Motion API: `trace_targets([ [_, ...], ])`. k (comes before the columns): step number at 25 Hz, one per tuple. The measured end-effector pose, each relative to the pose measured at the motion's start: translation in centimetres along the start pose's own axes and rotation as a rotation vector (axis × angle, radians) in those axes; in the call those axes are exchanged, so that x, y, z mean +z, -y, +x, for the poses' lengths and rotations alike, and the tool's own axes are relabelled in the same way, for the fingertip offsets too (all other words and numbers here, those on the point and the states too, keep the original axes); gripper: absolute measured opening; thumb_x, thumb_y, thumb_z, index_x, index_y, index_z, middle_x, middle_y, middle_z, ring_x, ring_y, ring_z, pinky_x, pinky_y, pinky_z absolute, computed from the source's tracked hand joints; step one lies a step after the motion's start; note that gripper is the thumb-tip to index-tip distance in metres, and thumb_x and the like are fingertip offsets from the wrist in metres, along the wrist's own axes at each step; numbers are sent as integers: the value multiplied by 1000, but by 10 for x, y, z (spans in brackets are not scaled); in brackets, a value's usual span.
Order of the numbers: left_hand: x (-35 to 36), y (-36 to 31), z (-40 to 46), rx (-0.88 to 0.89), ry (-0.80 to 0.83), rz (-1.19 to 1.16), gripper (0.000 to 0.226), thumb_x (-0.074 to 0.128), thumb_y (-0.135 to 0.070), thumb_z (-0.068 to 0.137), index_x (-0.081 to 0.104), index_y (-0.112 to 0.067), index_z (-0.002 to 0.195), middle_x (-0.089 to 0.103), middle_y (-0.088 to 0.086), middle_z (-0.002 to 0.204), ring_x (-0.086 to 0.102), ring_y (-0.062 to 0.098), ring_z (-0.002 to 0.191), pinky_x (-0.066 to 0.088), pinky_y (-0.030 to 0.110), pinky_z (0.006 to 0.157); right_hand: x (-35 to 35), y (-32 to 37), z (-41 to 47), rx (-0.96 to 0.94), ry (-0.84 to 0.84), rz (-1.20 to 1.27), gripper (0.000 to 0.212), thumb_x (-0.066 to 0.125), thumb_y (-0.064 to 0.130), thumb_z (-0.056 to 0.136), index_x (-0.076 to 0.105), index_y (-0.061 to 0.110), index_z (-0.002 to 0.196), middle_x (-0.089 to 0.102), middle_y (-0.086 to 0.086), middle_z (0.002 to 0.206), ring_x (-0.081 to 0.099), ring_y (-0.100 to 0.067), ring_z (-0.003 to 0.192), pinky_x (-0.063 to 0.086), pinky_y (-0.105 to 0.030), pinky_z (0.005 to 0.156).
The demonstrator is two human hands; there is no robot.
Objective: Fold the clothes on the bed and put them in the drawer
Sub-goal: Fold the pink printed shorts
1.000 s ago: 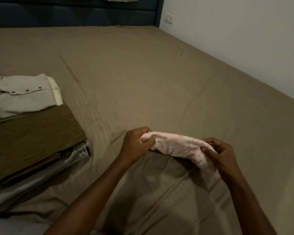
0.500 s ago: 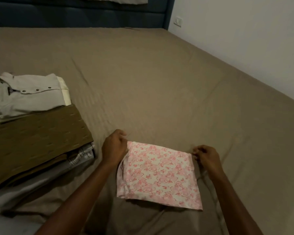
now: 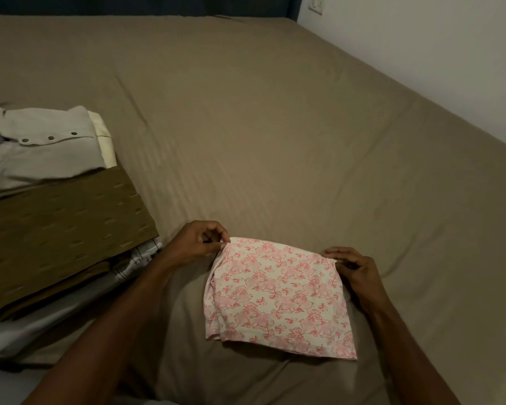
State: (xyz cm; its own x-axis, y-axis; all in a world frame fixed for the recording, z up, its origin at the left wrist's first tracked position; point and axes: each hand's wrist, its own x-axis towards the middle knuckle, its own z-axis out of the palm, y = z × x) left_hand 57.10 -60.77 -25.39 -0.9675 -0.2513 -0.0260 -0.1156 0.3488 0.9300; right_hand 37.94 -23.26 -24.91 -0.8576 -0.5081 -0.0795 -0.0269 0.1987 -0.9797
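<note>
The folded floral cloth lay flat on the bed beside the stack, with the left hand and right hand each pinching a far corner.

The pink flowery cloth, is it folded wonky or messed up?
A little. The flowery cloth lies flat on the bed, but its left edge shows layers that don't line up. Both hands pinch its top corners. Nothing looks torn or spilled.

Both forearms are bare to the frame edge, with no sleeves, rings or watch showing.
</note>
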Motion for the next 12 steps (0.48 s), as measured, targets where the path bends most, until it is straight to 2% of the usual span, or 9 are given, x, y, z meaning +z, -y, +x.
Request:
trace_targets([
  [2,0,4,-4,-35,-59,-121,11,79,-7,87,76,-17,90,75,9,82,67,17,70,53,33,63,-2,-5,-3,11,-71,49,22,64,-11,91,77,-2,106,75,-15,112,72,-34,108,60,-45,92],
  [6,8,8,-16,-70,-216,-270,5,77,-4,89,74,-7,89,75,15,82,67,25,70,52,34,64,-8,-11,-4,7,-151,67,19,64,-10,91,76,-3,104,76,-17,107,73,-34,103,62,-40,90],
  [9,11,2,-19,-97,-298,-282,10,75,4,87,74,-6,86,77,11,86,71,27,76,57,36,68,-7,-14,-4,-19,-162,33,21,61,-15,90,77,-4,98,76,-19,102,72,-37,101,61,-40,91],
  [12,23,-9,-17,-121,-454,-184,15,74,-2,87,73,-17,81,75,2,78,69,21,69,56,31,59,-3,-11,-3,14,-189,35,25,54,-10,95,77,-2,100,77,-17,100,72,-34,100,62,-30,83],
])
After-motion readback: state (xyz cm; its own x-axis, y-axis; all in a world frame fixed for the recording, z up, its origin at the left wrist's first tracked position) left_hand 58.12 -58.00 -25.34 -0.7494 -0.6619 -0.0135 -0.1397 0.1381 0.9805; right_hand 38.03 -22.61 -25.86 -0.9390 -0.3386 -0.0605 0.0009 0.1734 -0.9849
